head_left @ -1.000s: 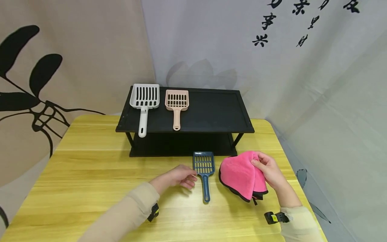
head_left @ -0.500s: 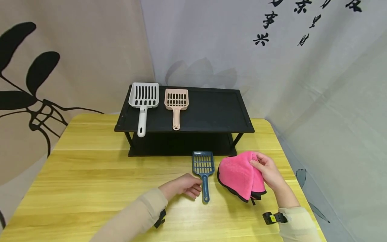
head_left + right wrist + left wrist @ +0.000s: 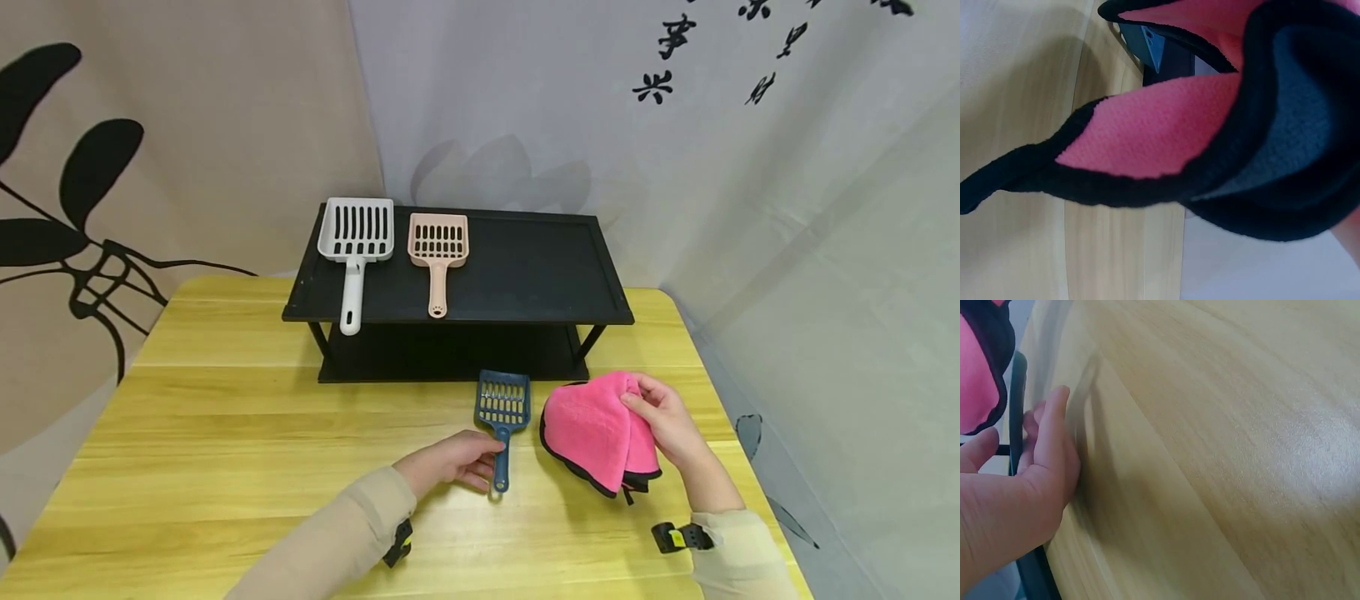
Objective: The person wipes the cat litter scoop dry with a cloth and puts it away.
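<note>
A dark blue slotted litter scoop (image 3: 502, 400) is in front of the black rack, its handle toward the person. My left hand (image 3: 461, 458) holds that handle, thumb on top and fingers beneath; the handle end looks slightly off the table. In the left wrist view the handle (image 3: 1017, 406) runs between thumb and fingers of the left hand (image 3: 1029, 481). My right hand (image 3: 667, 421) pinches a pink cloth (image 3: 596, 429) with black edging, bunched and hanging just right of the scoop. The cloth (image 3: 1154, 131) fills much of the right wrist view and hides most of that hand.
A two-tier black rack (image 3: 532, 267) stands at the back of the wooden table (image 3: 240, 417). On its top tier lie a white litter scoop (image 3: 356, 258) and a pale pink one (image 3: 438, 258), handles forward. A printed curtain (image 3: 510, 100) hangs behind.
My left hand has moved right and taken hold of the blue scoop's handle. The handle has swung slightly left and up. The right hand with the cloth has barely moved.
</note>
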Demonstrator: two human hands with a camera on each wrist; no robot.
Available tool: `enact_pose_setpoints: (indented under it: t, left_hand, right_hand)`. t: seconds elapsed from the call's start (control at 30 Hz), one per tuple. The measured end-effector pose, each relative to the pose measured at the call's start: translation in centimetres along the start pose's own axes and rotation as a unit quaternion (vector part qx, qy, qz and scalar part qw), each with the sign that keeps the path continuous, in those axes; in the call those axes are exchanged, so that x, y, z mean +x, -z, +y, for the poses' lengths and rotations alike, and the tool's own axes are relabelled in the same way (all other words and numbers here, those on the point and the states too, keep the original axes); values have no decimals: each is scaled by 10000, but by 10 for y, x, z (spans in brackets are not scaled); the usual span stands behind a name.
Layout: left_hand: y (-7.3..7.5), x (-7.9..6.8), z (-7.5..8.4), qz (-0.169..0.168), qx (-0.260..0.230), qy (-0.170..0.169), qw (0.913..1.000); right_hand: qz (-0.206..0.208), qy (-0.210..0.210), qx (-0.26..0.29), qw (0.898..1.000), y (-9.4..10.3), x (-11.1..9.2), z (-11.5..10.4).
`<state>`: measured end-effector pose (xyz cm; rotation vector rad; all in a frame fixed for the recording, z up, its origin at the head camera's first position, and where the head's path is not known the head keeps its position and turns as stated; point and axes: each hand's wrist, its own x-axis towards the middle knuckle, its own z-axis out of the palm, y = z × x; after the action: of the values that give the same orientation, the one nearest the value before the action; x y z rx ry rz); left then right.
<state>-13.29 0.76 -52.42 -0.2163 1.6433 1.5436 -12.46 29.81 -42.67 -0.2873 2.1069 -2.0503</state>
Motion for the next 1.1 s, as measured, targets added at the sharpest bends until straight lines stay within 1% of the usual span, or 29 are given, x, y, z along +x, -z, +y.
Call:
enact_pose_setpoints:
  t: [0.07,0.1,0.2,0.27,0.3,0.33,0.43,0.57,0.7,0.77,0.93,1.1]
  left_hand:
    - [2,-1,0,55,0,-50,10000]
    - [5,0,0,-46,-57,-84,9999]
    - [12,-3,2,5,-139,-177,9997]
    - [18,-5,4,-22,-170,-262,9995]
    - [21,-6,4,-41,-172,-297,9994]
    - [21,-7,5,60,-116,-350,9993]
    - [30,-12,3,-20,-96,-489,9988]
    - [40,-20,1,72,90,-591,9982]
    - [54,-27,1,166,479,-699,9963]
    - [61,-31,1,83,538,-776,9955]
    - [76,-41,3,-180,454,-926,9945]
    - [86,-51,6,-241,772,-1066,9910]
  right_hand:
    - [5,-2,8,10000,0,0,0]
    - [6,-10,13,10000,0,0,0]
    - [4,-18,18,10000,0,0,-1]
    - [0,-17,23,10000,-1,0,-1]
    - [0,-17,25,10000,-1,0,-2]
    - [-4,-14,31,10000,-1,0,-2]
    - [-21,-7,51,10000,-2,0,-3]
    - [-36,-40,59,10000,-2,0,-3]
    - [-3,-59,4,10000,-3,1,-4]
    - [20,-58,-32,10000,-4,1,-5]
    - [56,-85,-107,9999,-5,1,-5]
    - [205,-204,-236,9993,-7,1,-4]
